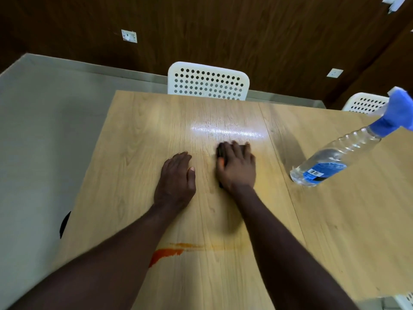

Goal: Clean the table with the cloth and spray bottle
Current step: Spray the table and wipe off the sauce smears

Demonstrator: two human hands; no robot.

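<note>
Hands: left hand and right hand both lay on the table, forearms crossing its near edge, the two hands side by side and not touching.
Near-edge mark: an orange-red smear was on the wood between the forearms, trailing to the right into a fainter orange streak.
Left hand, state: palm down, fingers straight and close together, thumb alongside, flat on bare wood and holding nothing.
Right hand, state: palm down, fingers spread and laid flat, pressing on the cloth; the outline was blurred.
Cloth, position: directly under the right palm and fingers, almost fully covered. Only a dark edge showed at the hand's left side and beyond the fingertips. It was clear of the left hand.
Surface beyond the cloth: a glossy wet patch shone just past the right fingertips.
Spray bottle: clear body, blue label, blue trigger head, base on the table, well to the right of the right hand and untouched.
Far side: one white perforated chair was at the far table edge, a second chair behind the bottle's head.
Background: dark wood wall panelling; grey floor to the left.
</note>
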